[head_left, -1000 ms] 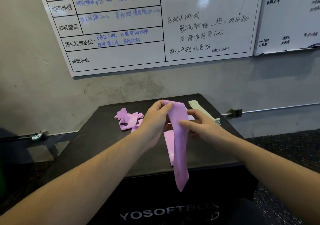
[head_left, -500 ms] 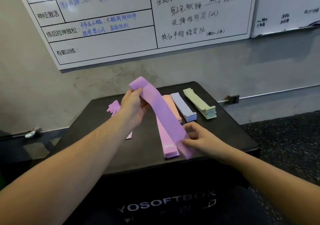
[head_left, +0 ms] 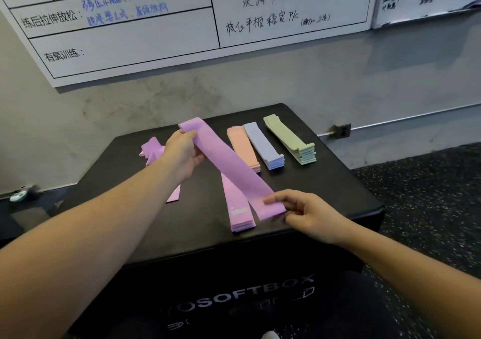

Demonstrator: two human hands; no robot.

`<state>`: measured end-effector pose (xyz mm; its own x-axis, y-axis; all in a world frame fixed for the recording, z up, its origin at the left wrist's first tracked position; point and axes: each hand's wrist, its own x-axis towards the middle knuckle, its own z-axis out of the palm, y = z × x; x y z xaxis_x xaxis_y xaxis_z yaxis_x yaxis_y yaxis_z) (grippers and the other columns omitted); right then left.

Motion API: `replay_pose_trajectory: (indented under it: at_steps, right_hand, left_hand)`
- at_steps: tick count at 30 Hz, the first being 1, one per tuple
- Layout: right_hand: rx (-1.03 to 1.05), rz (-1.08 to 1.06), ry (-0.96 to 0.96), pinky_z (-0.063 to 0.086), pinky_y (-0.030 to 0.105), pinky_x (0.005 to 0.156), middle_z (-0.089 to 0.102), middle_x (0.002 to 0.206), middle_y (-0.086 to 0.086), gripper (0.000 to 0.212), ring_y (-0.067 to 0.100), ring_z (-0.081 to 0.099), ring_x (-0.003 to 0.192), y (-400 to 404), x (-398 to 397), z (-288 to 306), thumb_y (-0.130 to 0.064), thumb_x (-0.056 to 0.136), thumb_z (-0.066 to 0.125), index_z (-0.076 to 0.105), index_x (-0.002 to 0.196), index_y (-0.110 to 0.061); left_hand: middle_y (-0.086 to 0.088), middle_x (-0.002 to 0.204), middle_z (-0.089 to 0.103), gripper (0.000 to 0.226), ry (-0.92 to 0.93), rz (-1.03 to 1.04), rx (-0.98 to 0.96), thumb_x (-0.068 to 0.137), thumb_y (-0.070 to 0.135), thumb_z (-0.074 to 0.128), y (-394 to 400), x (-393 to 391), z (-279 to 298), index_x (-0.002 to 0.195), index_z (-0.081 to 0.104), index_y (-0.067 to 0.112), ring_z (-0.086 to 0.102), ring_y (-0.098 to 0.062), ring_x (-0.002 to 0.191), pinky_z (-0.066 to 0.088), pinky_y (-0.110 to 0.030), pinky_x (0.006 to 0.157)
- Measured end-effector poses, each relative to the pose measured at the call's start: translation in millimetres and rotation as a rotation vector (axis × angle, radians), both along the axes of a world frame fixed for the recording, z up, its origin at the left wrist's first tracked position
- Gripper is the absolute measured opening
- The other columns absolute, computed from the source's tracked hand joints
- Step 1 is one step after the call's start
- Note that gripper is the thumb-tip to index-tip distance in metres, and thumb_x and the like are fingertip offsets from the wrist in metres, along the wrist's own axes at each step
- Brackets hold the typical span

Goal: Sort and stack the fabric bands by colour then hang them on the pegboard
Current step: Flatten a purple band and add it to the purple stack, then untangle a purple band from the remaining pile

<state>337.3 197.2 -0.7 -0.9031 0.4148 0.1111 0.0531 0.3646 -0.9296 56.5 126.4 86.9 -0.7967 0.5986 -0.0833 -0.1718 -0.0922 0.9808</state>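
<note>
Left hand [head_left: 182,153] and right hand [head_left: 309,215] each pinch an end of a flat purple fabric band [head_left: 229,166], held taut above the purple stack [head_left: 238,208] on a black soft box [head_left: 325,195], w/ peach [head_left: 244,147], lavender [head_left: 264,146] & green stacks [head_left: 289,139] behind.

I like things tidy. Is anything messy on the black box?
Yes. The loose purple bands at the back left lie crumpled, partly behind the left hand. The purple stack, orange stack, blue stack and green stack are neat.

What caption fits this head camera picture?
Two hands stretch a purple band above four sorted stacks.
</note>
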Motion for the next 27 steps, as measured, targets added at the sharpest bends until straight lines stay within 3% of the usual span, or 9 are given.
replay_pose_trajectory:
  at_steps: [3, 5, 8, 11, 15, 17, 20, 24, 27]
  right_hand:
    - [0.117, -0.089, 0.061, 0.054, 0.031, 0.097, 0.075, 0.106, -0.012, 0.046, 0.008, 0.070, 0.101, 5, -5, -12, 0.006, 0.086, 0.066, 0.071, 0.103, -0.037]
    - [0.213, -0.086, 0.102, 0.055, 0.029, 0.091, 0.073, 0.101, -0.015, 0.035, 0.010, 0.069, 0.096, 9, -8, -18, -0.007, 0.086, 0.073, 0.073, 0.097, -0.041]
    - [0.452, -0.057, 0.215, 0.046, 0.021, 0.092, 0.057, 0.108, -0.021, 0.013, 0.011, 0.058, 0.107, 13, -17, -26, -0.031, 0.083, 0.072, 0.076, 0.094, -0.035]
    - [0.726, -0.081, 0.261, 0.040, 0.031, 0.094, 0.054, 0.115, -0.016, 0.013, 0.006, 0.047, 0.112, 18, -30, -34, -0.033, 0.082, 0.069, 0.075, 0.092, -0.028]
    - [0.777, 0.010, 0.246, 0.036, 0.022, 0.086, 0.067, 0.102, -0.015, 0.015, 0.001, 0.048, 0.102, 27, -52, -40, -0.032, 0.087, 0.069, 0.074, 0.100, -0.025]
    - [0.749, 0.033, 0.216, 0.036, 0.019, 0.086, 0.068, 0.101, -0.014, 0.017, -0.003, 0.045, 0.102, 30, -62, -41, -0.034, 0.087, 0.069, 0.073, 0.100, -0.024]
    - [0.741, 0.093, 0.161, 0.036, 0.022, 0.095, 0.067, 0.107, -0.015, 0.017, -0.003, 0.044, 0.109, 35, -76, -41, -0.037, 0.089, 0.067, 0.073, 0.101, -0.026]
    - [0.720, 0.174, 0.062, 0.039, 0.023, 0.094, 0.066, 0.107, -0.016, 0.016, -0.005, 0.046, 0.107, 41, -91, -48, -0.034, 0.091, 0.071, 0.075, 0.105, -0.028]
    - [0.764, 0.210, -0.013, 0.042, 0.025, 0.091, 0.067, 0.108, -0.017, 0.018, -0.001, 0.049, 0.107, 44, -98, -57, -0.037, 0.093, 0.069, 0.075, 0.108, -0.031]
  left_hand:
    - [-0.009, 0.114, 0.069, 0.035, 0.016, 0.002, -0.073, 0.101, 0.008, 0.043, 11, -13, -14, 0.135, 0.052, 0.010, 0.072, -0.022, 0.094, 0.057, -0.029, 0.055]
    - [-0.009, 0.111, 0.069, 0.031, 0.031, -0.013, -0.110, 0.104, 0.011, 0.044, 20, -18, -23, 0.134, 0.052, 0.009, 0.072, -0.021, 0.090, 0.058, -0.030, 0.057]
    - [-0.005, 0.102, 0.067, 0.020, 0.035, -0.029, -0.138, 0.105, 0.013, 0.048, 30, -24, -35, 0.125, 0.053, 0.011, 0.071, -0.018, 0.082, 0.058, -0.032, 0.063]
    - [-0.004, 0.096, 0.067, 0.018, 0.071, -0.072, -0.177, 0.104, 0.011, 0.048, 40, -33, -43, 0.121, 0.055, 0.011, 0.071, -0.014, 0.076, 0.056, -0.028, 0.059]
    - [0.001, 0.074, 0.055, 0.010, 0.208, -0.047, -0.351, 0.100, 0.014, 0.056, 56, -52, -55, 0.108, 0.061, 0.017, 0.044, -0.008, 0.051, 0.032, -0.019, 0.039]
    - [0.000, 0.076, 0.052, 0.007, 0.223, -0.058, -0.396, 0.101, 0.016, 0.058, 62, -62, -59, 0.105, 0.061, 0.019, 0.037, -0.009, 0.053, 0.027, -0.018, 0.038]
    - [-0.005, 0.086, 0.059, 0.008, 0.195, -0.098, -0.400, 0.101, 0.019, 0.058, 72, -73, -66, 0.109, 0.062, 0.019, 0.042, -0.012, 0.059, 0.034, -0.019, 0.039]
    - [-0.008, 0.110, 0.067, 0.016, 0.179, -0.105, -0.401, 0.101, 0.020, 0.061, 88, -84, -83, 0.116, 0.063, 0.017, 0.062, -0.017, 0.086, 0.052, -0.028, 0.061]
    - [-0.008, 0.114, 0.065, 0.018, 0.182, -0.133, -0.459, 0.101, 0.019, 0.061, 96, -86, -97, 0.119, 0.062, 0.016, 0.065, -0.019, 0.094, 0.060, -0.032, 0.077]
